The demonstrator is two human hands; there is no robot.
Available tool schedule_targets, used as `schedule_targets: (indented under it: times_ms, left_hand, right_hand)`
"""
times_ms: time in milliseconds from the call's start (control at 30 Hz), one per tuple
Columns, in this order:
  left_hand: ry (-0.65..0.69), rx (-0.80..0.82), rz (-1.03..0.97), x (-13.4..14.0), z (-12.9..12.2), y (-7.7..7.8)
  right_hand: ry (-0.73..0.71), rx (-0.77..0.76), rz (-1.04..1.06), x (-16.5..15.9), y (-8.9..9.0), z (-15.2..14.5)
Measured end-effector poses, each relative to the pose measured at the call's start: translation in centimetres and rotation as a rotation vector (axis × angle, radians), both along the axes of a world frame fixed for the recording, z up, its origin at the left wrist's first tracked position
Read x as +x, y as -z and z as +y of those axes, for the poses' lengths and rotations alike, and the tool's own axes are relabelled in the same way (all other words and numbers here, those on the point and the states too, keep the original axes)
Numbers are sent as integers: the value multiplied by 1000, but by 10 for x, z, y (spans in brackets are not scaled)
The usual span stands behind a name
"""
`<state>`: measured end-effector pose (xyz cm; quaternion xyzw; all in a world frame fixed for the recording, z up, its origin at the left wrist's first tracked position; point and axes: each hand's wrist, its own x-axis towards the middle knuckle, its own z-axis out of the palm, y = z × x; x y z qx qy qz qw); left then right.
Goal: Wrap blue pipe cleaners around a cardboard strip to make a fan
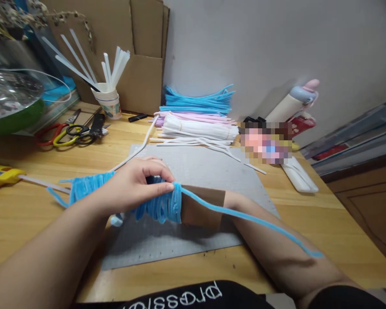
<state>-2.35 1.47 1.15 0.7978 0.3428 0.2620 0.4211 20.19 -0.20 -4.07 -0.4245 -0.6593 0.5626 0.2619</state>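
A brown cardboard piece is held above the grey mat, its left part wrapped in many turns of fuzzy blue pipe cleaner. My left hand lies over the wrapped part, its thumb and index finger pinching the pipe cleaner at the rightmost turn. From that pinch a loose blue end runs right, across my right forearm. My right hand shows only at the wrist; the cardboard hides its fingers, and I cannot tell whether it is inside or behind. A blue tail sticks out at the left end.
Bundles of blue, pink and white pipe cleaners lie behind the cutting mat. Scissors, a cup of glue sticks and a yellow glue gun are at left. A bottle leans on the wall.
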Motion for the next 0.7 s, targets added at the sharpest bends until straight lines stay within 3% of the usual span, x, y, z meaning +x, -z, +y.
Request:
schedule_targets:
  times_ms: [100,200,267,367,500,700]
  left_hand:
    - [79,255,76,2,-3,-2]
    - [92,559,174,5,-9,-4]
    - [93,725,232,8,-14,-5]
    - [128,882,323,17,-20,0]
    - [185,1104,369,25,-26,22]
    - [130,1249,455,30,-39,53]
  right_hand:
    - [-193,-197,-45,-2,6,1]
    - [-116,-264,-113,-7,3,5]
    - [-3,-185,-203,-10,-1,10]
    - [76,68,-381,-9,-4,22]
    - [112,364,-574,-5,-2,33]
    - [206,446,-532,-2,9,29]
